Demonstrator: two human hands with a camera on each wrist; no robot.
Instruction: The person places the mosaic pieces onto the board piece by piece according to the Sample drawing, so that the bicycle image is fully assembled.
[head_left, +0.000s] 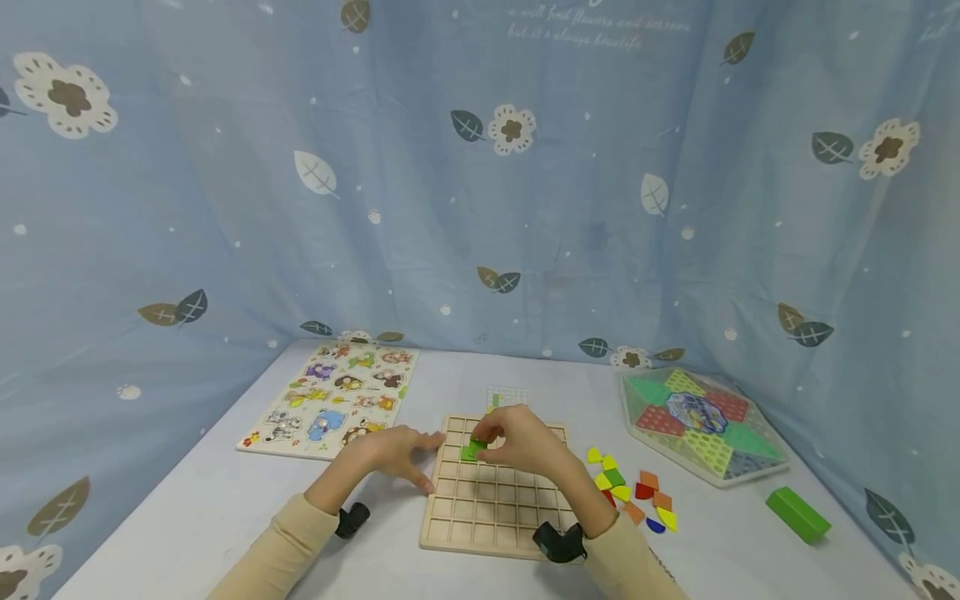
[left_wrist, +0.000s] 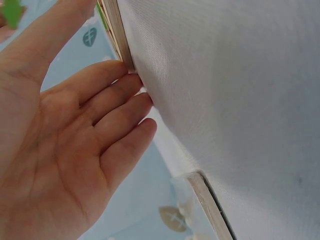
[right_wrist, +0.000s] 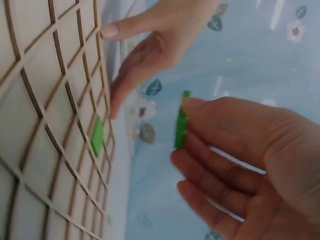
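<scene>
A wooden grid board lies on the white table, with one green tile in a cell near its upper left, the same green tile showing in the right wrist view. My right hand pinches another green piece between thumb and fingers above the board; in the right wrist view the hand holds it clear of the grid. At the board's left edge rests my left hand, fingers extended. In the left wrist view its fingertips touch the wooden edge and the palm is bare.
An animal puzzle board lies at the back left. Behind the grid is a small printed card. To the right are several coloured pieces, a hexagonal game box and a green block. A patterned curtain hangs behind.
</scene>
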